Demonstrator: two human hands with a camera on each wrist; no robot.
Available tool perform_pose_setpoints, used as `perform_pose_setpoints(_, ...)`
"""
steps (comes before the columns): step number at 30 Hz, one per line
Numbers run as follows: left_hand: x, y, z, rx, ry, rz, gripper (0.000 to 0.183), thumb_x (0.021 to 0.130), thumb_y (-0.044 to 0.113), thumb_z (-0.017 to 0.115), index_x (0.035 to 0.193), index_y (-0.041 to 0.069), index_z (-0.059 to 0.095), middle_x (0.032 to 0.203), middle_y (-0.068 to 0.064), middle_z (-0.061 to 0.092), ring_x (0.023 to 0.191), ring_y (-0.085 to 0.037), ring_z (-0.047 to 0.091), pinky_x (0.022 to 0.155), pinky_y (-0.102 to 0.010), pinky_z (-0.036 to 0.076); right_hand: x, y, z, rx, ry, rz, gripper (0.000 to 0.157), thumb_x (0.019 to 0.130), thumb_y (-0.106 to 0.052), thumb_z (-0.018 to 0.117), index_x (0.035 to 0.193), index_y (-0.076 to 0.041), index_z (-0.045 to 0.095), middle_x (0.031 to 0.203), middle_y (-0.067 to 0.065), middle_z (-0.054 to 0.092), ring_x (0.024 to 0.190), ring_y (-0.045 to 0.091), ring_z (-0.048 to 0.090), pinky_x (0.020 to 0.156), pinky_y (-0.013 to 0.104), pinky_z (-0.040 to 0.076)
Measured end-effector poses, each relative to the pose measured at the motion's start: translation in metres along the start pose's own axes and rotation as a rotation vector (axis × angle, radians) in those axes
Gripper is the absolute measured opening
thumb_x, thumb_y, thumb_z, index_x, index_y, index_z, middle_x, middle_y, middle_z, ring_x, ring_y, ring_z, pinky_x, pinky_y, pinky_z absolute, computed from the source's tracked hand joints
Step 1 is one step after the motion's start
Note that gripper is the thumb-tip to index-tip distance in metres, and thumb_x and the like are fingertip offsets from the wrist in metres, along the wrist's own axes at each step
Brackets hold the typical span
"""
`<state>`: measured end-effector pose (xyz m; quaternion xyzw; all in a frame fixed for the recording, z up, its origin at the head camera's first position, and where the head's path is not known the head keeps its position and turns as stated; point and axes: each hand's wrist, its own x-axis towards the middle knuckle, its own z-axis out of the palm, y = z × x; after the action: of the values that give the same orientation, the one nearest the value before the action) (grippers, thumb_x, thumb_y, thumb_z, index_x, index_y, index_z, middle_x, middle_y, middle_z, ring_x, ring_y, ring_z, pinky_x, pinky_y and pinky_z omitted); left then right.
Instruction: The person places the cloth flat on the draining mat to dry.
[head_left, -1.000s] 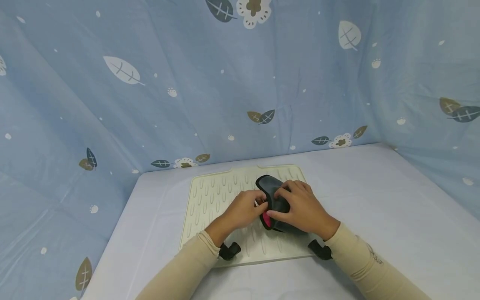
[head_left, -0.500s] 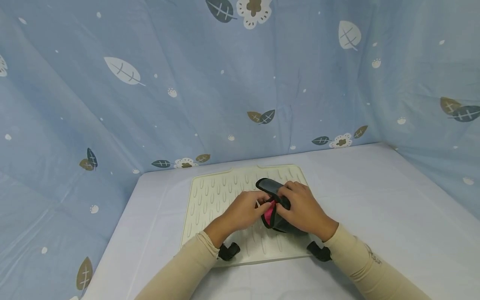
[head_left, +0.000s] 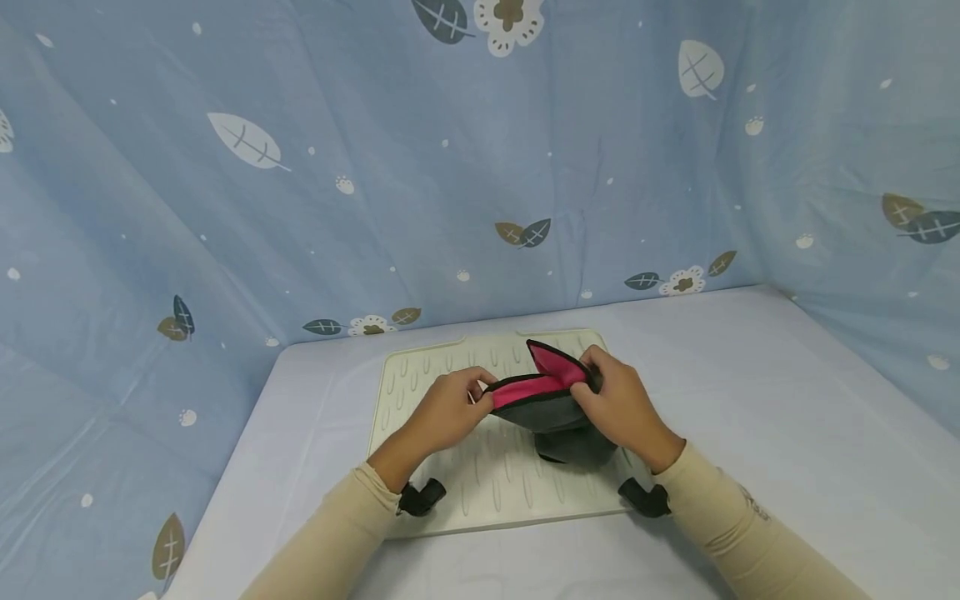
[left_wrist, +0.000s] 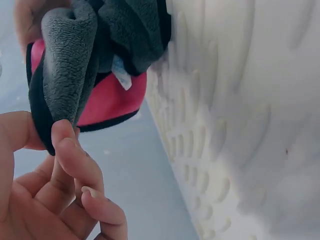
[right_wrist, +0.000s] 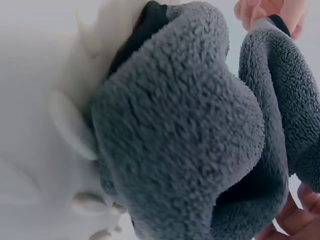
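Observation:
A plush grey cloth point(head_left: 542, 413) with a pink reverse and black edging is partly unfolded above the cream ribbed mat point(head_left: 480, 496). My left hand point(head_left: 442, 408) pinches one corner of it between thumb and fingers, as the left wrist view shows close up. On the other side my right hand point(head_left: 618, 404) grips the edge near a raised pink flap. The lower part of the cloth still lies bunched on the mat. In the left wrist view a small pale tag point(left_wrist: 121, 75) hangs by the pink side. Grey pile of the cloth point(right_wrist: 175, 120) fills the right wrist view.
The mat lies on a white-covered table point(head_left: 720, 358). A blue curtain point(head_left: 450, 167) with leaf and flower prints stands behind and at both sides. Black wrist mounts point(head_left: 423, 497) sit under each forearm near the mat's front edge.
My left hand has moved left, drawing the cloth's corner with it. The rolled cloth has opened out, showing more pink. The right hand has shifted slightly and keeps its grip on the cloth.

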<state>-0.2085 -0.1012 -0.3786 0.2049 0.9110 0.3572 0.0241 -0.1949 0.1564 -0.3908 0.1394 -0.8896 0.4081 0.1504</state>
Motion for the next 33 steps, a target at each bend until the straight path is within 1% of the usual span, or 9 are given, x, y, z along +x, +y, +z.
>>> perform_pose_setpoints(4,-0.004,-0.004,-0.008,-0.035,0.031,-0.043,0.020,0.095,0.017,0.058,0.112,0.012,0.067,0.071,0.002,0.057,0.052,-0.011,0.044,0.053,-0.028,0.039,0.000,-0.002,-0.002,0.065,-0.031,0.055,0.010,0.084,-0.002,0.055,0.091,-0.009,0.053,0.072,0.002,0.050,0.052,0.009,0.037,0.052,0.025,0.033)
perform_pose_setpoints(8,-0.010,-0.008,-0.013,-0.062,0.028,-0.098,0.014,0.095,0.017,0.055,0.104,0.012,0.064,0.067,0.001,0.055,0.054,-0.012,0.047,0.055,-0.029,0.039,0.000,-0.002,-0.004,0.103,-0.078,0.088,0.007,0.086,-0.003,0.053,0.089,-0.008,0.057,0.079,0.005,0.056,0.059,0.012,0.044,0.056,0.027,0.039)
perform_pose_setpoints(14,-0.019,-0.019,-0.015,-0.083,-0.059,-0.176,0.010,0.096,0.016,0.049,0.090,0.012,0.055,0.068,-0.002,0.057,0.059,-0.015,0.056,0.057,-0.031,0.043,0.001,0.000,-0.006,0.126,-0.156,0.090,0.022,0.092,-0.009,0.055,0.108,-0.006,0.070,0.095,0.006,0.071,0.084,0.017,0.055,0.074,0.031,0.047)
perform_pose_setpoints(17,-0.020,-0.023,-0.013,-0.086,-0.118,-0.193,0.007,0.094,0.013,0.049,0.096,0.011,0.056,0.071,-0.002,0.057,0.058,-0.014,0.055,0.056,-0.031,0.042,0.001,0.000,-0.006,0.160,-0.218,0.122,0.017,0.097,-0.015,0.056,0.097,-0.007,0.071,0.086,0.004,0.068,0.080,0.016,0.056,0.072,0.029,0.047)
perform_pose_setpoints(19,-0.020,-0.025,-0.011,-0.089,-0.157,-0.195,0.013,0.092,0.012,0.050,0.104,0.010,0.056,0.072,-0.002,0.057,0.056,-0.014,0.053,0.055,-0.030,0.041,0.001,0.000,-0.007,0.175,-0.258,0.145,0.023,0.100,-0.020,0.055,0.085,-0.007,0.068,0.077,0.002,0.065,0.076,0.015,0.059,0.070,0.028,0.046)
perform_pose_setpoints(22,-0.016,-0.024,-0.008,-0.077,-0.198,-0.190,0.025,0.091,0.013,0.050,0.116,0.010,0.057,0.078,0.000,0.060,0.056,-0.014,0.056,0.056,-0.030,0.043,0.000,0.000,-0.007,0.175,-0.296,0.166,0.033,0.102,-0.024,0.054,0.074,-0.007,0.062,0.068,0.002,0.065,0.070,0.014,0.064,0.066,0.028,0.047)
perform_pose_setpoints(25,-0.010,-0.019,-0.006,-0.030,-0.201,-0.169,0.030,0.095,0.023,0.049,0.121,0.013,0.059,0.084,0.002,0.063,0.065,-0.013,0.060,0.064,-0.031,0.046,0.000,0.000,-0.007,0.154,-0.309,0.168,0.033,0.101,-0.026,0.055,0.075,-0.008,0.061,0.066,0.002,0.068,0.066,0.014,0.066,0.063,0.028,0.047)
perform_pose_setpoints(30,0.008,-0.008,0.003,0.066,-0.156,-0.120,0.037,0.101,0.049,0.049,0.116,0.019,0.065,0.090,0.001,0.066,0.082,-0.014,0.058,0.073,-0.034,0.047,0.000,0.003,-0.005,0.082,-0.336,0.171,0.026,0.100,-0.032,0.060,0.095,-0.007,0.061,0.067,0.001,0.066,0.061,0.015,0.065,0.059,0.028,0.048)
perform_pose_setpoints(33,0.018,-0.002,0.010,0.113,-0.146,-0.107,0.046,0.100,0.056,0.050,0.119,0.018,0.067,0.100,0.000,0.069,0.086,-0.014,0.062,0.075,-0.034,0.050,0.001,0.004,-0.003,0.061,-0.366,0.174,0.032,0.099,-0.036,0.062,0.109,-0.006,0.060,0.067,0.001,0.064,0.058,0.014,0.062,0.056,0.029,0.048)
